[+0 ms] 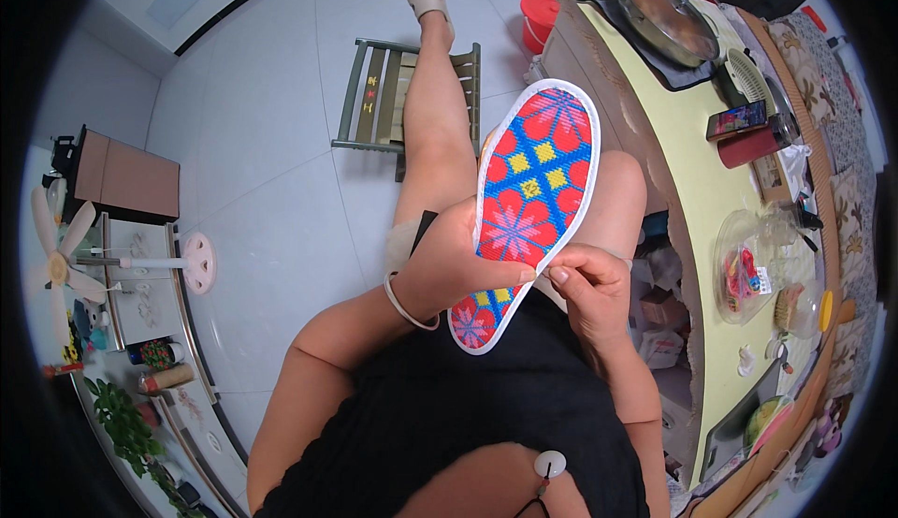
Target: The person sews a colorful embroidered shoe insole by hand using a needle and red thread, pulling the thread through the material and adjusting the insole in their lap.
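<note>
Seated person's left hand grips a blue, red and yellow cross-stitched fabric insole above the lap; right hand pinches closed at its edge, seemingly mid-stitch. Next likely needs a steady pull.

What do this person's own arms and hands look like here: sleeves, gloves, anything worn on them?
Both forearms are bare, with no sleeves and no gloves. The left hand has a thin pale bangle round its wrist. The right hand shows no jewellery that I can see, and its nails look unpainted.
</note>
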The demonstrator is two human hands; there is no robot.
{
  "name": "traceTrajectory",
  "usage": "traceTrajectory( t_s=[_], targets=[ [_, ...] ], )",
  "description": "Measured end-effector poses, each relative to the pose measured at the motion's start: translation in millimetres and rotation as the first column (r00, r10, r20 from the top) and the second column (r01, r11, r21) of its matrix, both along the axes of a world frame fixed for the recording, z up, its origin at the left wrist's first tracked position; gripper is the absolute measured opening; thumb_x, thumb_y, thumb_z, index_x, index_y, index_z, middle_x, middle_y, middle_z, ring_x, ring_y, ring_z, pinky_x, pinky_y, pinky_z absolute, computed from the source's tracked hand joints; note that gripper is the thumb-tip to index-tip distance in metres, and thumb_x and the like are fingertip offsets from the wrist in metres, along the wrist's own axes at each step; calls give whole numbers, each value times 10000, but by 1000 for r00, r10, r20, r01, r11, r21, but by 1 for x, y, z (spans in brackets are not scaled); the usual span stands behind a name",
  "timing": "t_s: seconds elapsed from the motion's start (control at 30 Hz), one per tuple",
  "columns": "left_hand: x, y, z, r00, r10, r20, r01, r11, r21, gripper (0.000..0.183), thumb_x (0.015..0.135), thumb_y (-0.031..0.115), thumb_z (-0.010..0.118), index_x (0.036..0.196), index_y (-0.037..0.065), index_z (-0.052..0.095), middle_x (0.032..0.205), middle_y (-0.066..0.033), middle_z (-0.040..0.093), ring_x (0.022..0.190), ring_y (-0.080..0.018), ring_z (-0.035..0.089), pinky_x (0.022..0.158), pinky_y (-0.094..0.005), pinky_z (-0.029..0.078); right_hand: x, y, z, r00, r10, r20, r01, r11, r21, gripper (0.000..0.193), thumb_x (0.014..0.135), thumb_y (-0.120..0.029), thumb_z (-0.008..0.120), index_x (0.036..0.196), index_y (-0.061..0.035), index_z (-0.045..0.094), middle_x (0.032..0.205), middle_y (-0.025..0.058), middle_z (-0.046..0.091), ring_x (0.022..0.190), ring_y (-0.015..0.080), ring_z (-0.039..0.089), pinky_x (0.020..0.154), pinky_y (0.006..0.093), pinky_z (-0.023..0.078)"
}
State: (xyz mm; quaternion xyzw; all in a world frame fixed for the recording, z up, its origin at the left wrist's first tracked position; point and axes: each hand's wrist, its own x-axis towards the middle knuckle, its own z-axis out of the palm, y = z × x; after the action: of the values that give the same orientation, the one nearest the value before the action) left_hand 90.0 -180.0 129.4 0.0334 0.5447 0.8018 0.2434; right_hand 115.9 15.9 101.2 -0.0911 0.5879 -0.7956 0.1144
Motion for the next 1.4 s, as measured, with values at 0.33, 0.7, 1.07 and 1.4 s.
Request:
traceTrajectory(
  t_s=[0.33, 0.7, 1.07, 1.4],
  targets=[
    [1, -1, -5, 999, 23, -44, -22, 1000, 9, 474, 639, 35, 746, 1076, -2, 566, 993, -57, 642, 876, -121, 613, 790, -260, 510, -2, 5, -1, 999, 53, 9, -53, 999, -5, 131, 874, 15, 573, 970, 44, 658, 884, 45, 651, 729, 48, 533, 623, 175, 400],
    [0, -4, -3, 999, -35, -1, 35, 999, 16, 524, 648, 32, 739, 1131, 8, 538, 1023, -51, 633, 911, -117, 601, 824, -267, 492, -2, 2, -6, 997, 62, 35, -61, 997, -39, 89, 886, -26, 586, 948, 9, 639, 809, -8, 606, 662, 22, 464, 576, 169, 354],
    [2, -2, -4, 994, -36, -100, 31, 998, -53, 494, 667, 13, 749, 1114, 5, 538, 1016, -60, 633, 889, -117, 611, 801, -266, 505, -3, -5, -15, 998, 47, 37, -44, 996, -78, 74, 879, -82, 621, 900, -13, 606, 805, 6, 600, 659, 46, 486, 580, 189, 384],
    [7, 0, -1, 990, 49, -129, -67, 988, -140, 444, 661, 66, 771, 1037, -13, 547, 944, -72, 660, 831, -117, 634, 757, -266, 518, -10, -8, -33, 990, 22, 139, 10, 975, -223, 243, 864, -31, 616, 1096, 16, 560, 1002, 90, 634, 853, 134, 609, 736, 271, 514]
  ],
)
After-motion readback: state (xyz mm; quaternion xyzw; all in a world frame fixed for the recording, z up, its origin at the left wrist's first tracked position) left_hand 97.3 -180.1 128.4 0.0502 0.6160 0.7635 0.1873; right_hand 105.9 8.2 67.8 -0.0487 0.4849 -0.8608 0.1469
